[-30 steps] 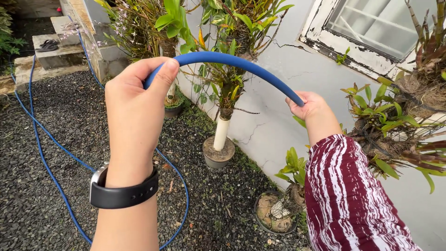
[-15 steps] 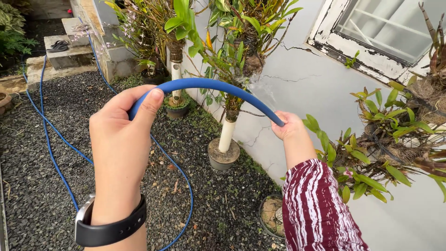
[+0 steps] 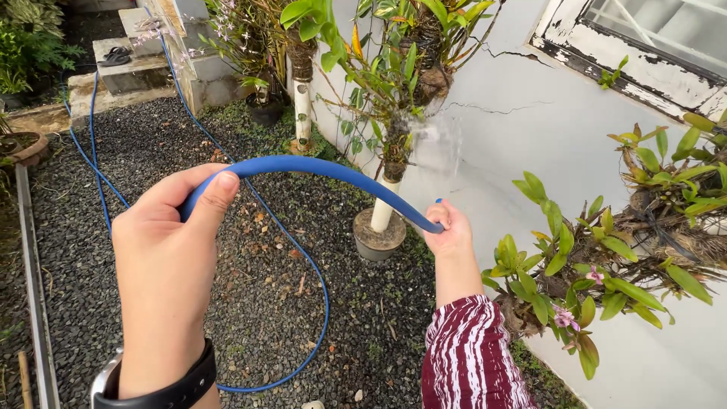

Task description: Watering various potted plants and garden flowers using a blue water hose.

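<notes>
Left grip: my left hand is nearest the camera, fingers curled round the blue hose, thumb pressed on top; a black wristband sits on that wrist.
Hose position: it arches from my left hand across to my right, held in the air above the gravel.
Right grip: my right hand is closed round the hose end, below the patterned maroon sleeve; the hose tip itself is hidden in my fist.
Water: a thin spray shows just above my right hand, against the white wall.
Potted plant: a leafy plant on a white post stands in a grey pot just beyond my right hand.
Hose run: the rest of the hose loops over the gravel and trails back toward the far steps.
Wall plants: green orchids hang at right, near my right arm.
</notes>
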